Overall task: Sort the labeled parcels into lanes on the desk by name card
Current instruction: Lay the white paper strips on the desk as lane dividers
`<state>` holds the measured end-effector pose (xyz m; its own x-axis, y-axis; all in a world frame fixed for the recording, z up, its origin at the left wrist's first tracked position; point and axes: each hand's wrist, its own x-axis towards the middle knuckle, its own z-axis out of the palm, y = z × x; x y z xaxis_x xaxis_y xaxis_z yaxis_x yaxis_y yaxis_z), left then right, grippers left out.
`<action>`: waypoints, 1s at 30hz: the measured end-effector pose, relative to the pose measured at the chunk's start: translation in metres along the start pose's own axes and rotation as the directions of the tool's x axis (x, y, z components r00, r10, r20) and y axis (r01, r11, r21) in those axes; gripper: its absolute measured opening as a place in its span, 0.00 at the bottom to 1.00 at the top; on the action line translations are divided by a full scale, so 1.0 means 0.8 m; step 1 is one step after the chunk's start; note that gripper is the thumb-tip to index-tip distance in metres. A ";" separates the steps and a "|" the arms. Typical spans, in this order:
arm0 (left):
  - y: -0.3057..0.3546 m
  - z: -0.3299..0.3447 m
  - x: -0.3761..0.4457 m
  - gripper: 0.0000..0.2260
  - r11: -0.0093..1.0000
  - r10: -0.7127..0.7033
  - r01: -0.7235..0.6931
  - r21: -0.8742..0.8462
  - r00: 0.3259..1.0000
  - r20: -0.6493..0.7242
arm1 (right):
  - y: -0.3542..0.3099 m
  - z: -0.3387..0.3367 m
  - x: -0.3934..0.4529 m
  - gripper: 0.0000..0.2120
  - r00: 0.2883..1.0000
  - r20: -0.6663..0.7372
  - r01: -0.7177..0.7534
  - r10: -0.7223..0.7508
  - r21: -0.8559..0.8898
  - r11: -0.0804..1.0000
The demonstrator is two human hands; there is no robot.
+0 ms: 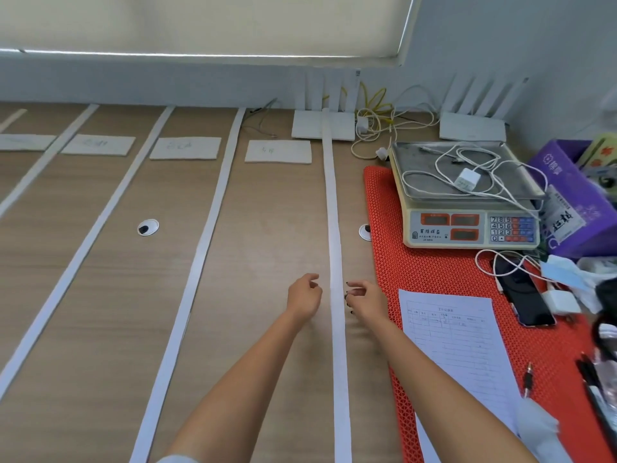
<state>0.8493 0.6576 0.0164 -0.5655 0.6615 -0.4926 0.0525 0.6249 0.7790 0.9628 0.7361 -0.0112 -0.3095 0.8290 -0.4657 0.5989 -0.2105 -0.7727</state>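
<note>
Hands flank the rightmost white strip (336, 262): left hand (303, 297) and right hand (365, 299) loosely curled, holding nothing, fingertips just beside its edges.

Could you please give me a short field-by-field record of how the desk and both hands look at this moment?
surface: wooden desk divided into lanes by white strips
rightmost strip: runs between the two hands
name cards: four visible at the far end, rightmost name card; writing too blurred to read
parcels: none visible in the lanes
left hand: loosely curled, holding nothing, left of the strip
right hand: loosely curled, holding nothing, right of the strip
right side: scale and printed form on a red mat
</note>
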 end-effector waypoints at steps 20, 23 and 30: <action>-0.032 -0.322 -0.063 0.28 0.923 0.383 -0.384 0.001 0.922 0.052 | -0.190 0.162 -0.156 0.31 0.967 0.025 0.255 -0.255 0.021 0.967; -0.055 -0.398 -0.079 0.28 0.916 0.399 -0.398 -0.057 0.917 0.014 | -0.229 0.224 -0.189 0.32 0.950 0.028 0.310 -0.310 0.004 0.951; -0.079 -0.508 -0.096 0.30 0.908 0.418 -0.418 -0.030 0.908 -0.025 | -0.297 0.325 -0.238 0.32 0.914 0.089 0.394 -0.397 0.045 0.918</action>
<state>0.5546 0.3991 0.1629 -0.5124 0.8514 -0.1123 0.2599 0.2783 0.9247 0.6873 0.4939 0.1489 -0.5857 0.7951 -0.1574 0.3947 0.1102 -0.9122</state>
